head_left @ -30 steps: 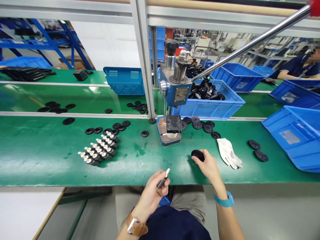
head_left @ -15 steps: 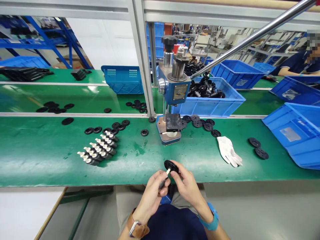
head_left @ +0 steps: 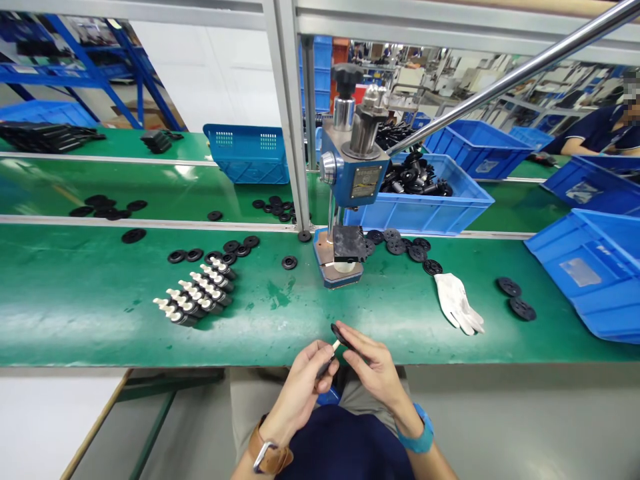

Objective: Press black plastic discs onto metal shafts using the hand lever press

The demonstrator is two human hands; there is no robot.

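black disc, a second ago off right, now at the tip of white-tipped black cylinder | your left hand grips cylinder | your right hand holds disc, fingers flat along it | by green bench near edge | likely mating; seating can't tell

1. My disc was black.
2. The part I held was dark, its tip white.
3. My workbench was green.
4. The press was blue, its knob black, its lever silver.
5. My left strap was brown, my right wristband blue.
6. The glove was white.
7. The basket was blue, with two pale grids.
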